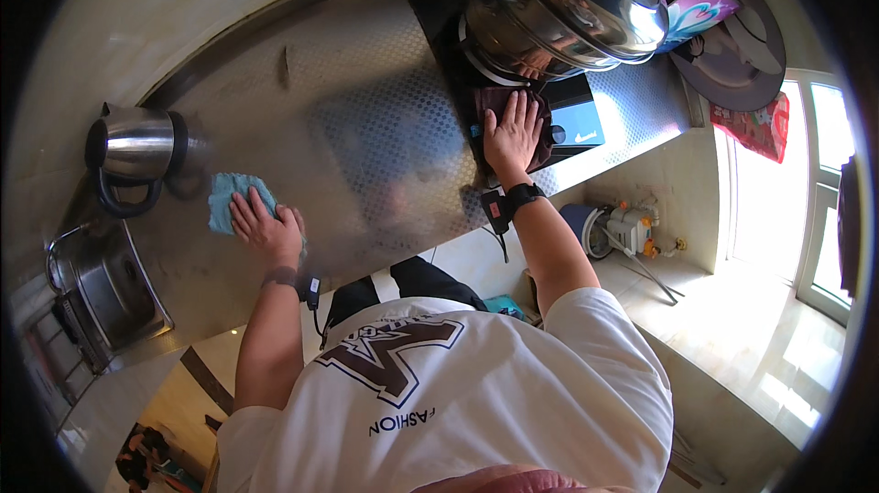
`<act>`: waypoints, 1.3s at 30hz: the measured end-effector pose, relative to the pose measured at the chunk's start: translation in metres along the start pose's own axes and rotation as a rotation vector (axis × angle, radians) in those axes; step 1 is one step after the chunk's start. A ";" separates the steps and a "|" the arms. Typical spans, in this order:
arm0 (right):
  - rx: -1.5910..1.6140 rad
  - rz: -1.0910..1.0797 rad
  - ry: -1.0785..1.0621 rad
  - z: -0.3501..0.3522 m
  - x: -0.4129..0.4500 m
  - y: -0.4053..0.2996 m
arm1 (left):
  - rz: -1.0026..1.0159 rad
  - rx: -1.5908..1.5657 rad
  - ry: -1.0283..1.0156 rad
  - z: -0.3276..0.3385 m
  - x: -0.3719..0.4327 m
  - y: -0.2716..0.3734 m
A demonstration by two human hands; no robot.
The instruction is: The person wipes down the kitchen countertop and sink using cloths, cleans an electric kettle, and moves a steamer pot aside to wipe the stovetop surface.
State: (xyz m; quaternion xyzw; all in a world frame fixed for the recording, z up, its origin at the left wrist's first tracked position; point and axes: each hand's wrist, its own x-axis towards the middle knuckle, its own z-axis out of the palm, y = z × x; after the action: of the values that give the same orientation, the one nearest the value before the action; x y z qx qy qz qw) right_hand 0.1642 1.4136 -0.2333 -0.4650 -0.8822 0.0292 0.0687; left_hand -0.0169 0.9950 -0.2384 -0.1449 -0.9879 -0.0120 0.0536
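Note:
My left hand [269,231] lies with fingers spread on a light-blue cloth [230,201] on the stainless-steel countertop [302,129]. Under my right hand [511,134], pressed flat with its fingers pointing at the pot, is a dark brown cloth [489,100] on the front of a black gas or electric stove [439,33]. The large lidded steel pot [542,12] stands on that stove, just beyond my right fingertips. A black knob [557,134] shows beside the cloth.
A steel kettle [137,143] with a black handle stands at the left, near the sink [120,287]. Printed boxes [697,9] and a round dark board or lid [745,57] are right of the pot. A red bag [755,125] hangs by the bright doorway.

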 end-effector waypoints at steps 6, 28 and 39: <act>-0.016 -0.017 0.013 0.001 0.001 -0.001 | -0.005 -0.041 0.014 0.000 -0.001 0.000; 0.020 -0.082 -0.004 -0.002 -0.003 -0.003 | 0.041 -0.043 0.099 0.004 0.001 -0.002; 0.076 -0.593 -0.103 -0.009 0.036 -0.052 | 0.057 -0.091 0.096 0.005 0.002 0.000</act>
State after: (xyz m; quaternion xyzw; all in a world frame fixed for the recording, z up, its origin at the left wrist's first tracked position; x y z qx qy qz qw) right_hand 0.1032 1.4133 -0.2149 -0.1821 -0.9801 0.0644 0.0470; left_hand -0.0199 0.9955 -0.2435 -0.1745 -0.9781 -0.0625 0.0946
